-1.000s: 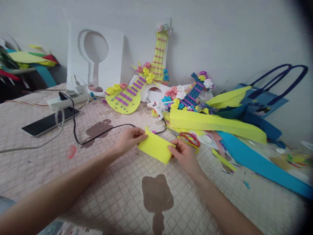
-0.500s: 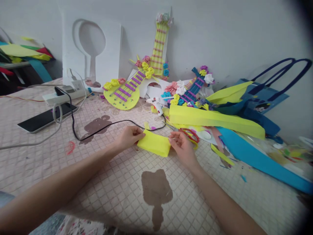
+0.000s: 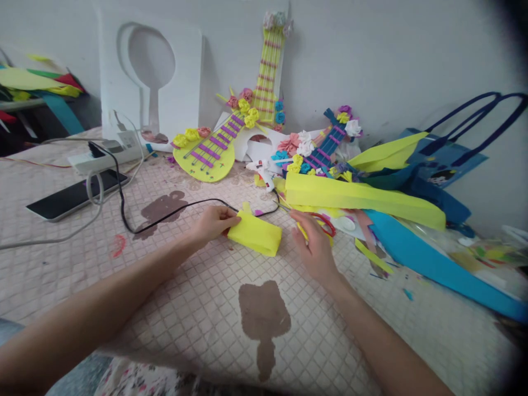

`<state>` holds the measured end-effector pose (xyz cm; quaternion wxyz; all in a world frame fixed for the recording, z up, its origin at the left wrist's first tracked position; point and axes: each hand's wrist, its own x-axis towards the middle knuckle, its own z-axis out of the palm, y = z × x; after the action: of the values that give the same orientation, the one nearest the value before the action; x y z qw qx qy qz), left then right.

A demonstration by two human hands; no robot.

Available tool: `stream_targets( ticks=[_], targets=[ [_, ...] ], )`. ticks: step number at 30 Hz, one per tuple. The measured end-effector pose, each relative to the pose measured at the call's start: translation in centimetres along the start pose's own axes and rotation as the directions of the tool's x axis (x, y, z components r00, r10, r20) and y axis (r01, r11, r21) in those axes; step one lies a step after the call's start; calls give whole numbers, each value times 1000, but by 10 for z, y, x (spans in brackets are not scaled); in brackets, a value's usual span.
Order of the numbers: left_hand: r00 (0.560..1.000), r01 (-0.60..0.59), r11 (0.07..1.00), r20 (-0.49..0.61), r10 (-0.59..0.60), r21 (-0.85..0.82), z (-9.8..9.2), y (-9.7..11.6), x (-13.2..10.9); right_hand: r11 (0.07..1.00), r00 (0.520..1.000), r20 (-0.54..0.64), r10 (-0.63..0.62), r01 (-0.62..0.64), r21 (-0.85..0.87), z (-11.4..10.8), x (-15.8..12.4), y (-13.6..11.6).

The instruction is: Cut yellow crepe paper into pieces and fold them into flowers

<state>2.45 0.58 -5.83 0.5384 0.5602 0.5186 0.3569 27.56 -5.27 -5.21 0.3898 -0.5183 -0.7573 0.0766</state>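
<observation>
My left hand (image 3: pixel 212 223) pinches the folded yellow foam sheet (image 3: pixel 256 234) on the table mat (image 3: pixel 185 308), just in front of the black cable (image 3: pixel 165 216). My right hand (image 3: pixel 315 250) is blurred beside the red scissors (image 3: pixel 324 223), and I cannot tell whether it grips them. Yellow foam strips (image 3: pixel 363 201) and a glue gun (image 3: pixel 262 171) crowd the area behind.
</observation>
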Motion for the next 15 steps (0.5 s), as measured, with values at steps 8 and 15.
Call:
stream_targets(
  ticks=[8, 15],
  targets=[
    [1000, 6, 999, -28, -7, -34, -2, 5, -1, 991, 998, -7, 56, -56, -124, -17, 8, 33],
    [998, -46, 998, -33, 47, 42, -3, 0, 1, 971, 928, 301, -218, 239, -33, 2, -4, -10]
  ],
)
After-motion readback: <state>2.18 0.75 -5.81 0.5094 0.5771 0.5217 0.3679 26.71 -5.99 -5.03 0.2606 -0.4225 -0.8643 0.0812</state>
